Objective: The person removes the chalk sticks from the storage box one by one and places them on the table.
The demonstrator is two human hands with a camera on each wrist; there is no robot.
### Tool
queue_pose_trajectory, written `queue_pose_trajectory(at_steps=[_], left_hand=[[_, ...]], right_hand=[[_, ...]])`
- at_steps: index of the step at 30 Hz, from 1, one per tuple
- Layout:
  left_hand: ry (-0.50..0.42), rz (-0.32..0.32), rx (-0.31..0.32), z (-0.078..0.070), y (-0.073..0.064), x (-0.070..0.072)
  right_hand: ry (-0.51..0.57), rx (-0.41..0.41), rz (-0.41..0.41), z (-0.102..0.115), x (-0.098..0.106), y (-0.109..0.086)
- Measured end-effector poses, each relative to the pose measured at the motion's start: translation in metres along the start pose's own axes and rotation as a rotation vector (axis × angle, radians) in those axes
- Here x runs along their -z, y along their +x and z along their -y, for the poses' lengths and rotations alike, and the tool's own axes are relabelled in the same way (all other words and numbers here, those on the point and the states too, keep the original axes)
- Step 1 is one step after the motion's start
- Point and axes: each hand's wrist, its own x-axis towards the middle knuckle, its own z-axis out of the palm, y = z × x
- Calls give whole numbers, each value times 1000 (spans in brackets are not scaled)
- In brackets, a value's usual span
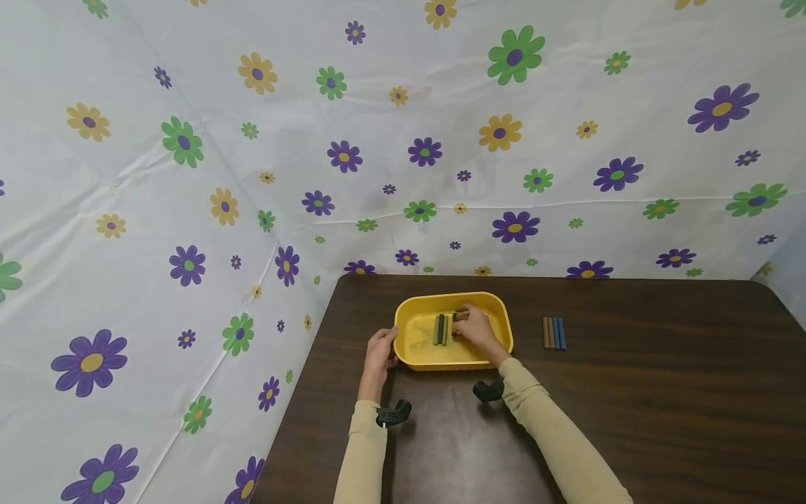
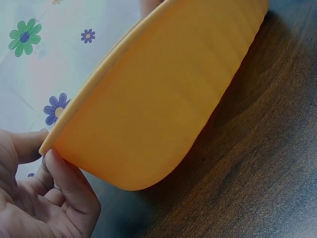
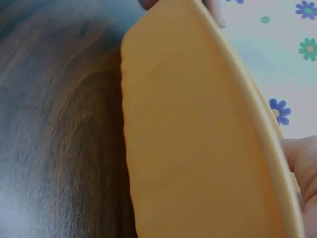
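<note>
A yellow plastic tub (image 1: 415, 357) stands on the table. My left hand (image 1: 380, 348) pinches its rim at the left end, thumb and finger on either side of the rim in the left wrist view. Inside the tub, several short crayon-like sticks (image 1: 441, 330), green, dark and yellowish, lie side by side. My right hand (image 1: 475, 329) reaches over the near rim into the tub, its fingers around a dark stick (image 1: 455, 318), with a brown stick (image 1: 463, 315) close by its fingers. The tub's wall (image 3: 193, 124) hides most of this hand in the right wrist view.
To the right of the tub, several brown and blue sticks (image 1: 554, 333) lie in a row on the dark wooden table (image 1: 661, 392). A flower-printed white sheet (image 1: 453, 140) hangs behind the table and along its left side. Each wrist wears a black device (image 1: 394, 414).
</note>
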Motion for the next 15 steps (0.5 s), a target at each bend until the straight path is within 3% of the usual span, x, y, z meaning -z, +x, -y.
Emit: queue_pose_trajectory(at_steps=[8,15], left_hand=[[-12,-31,-9,8,0,1],[-22,1,-34,6,2,0]], right_hand=[[179,-74,45,2,1,0],[321,-100,91,7,4,1]])
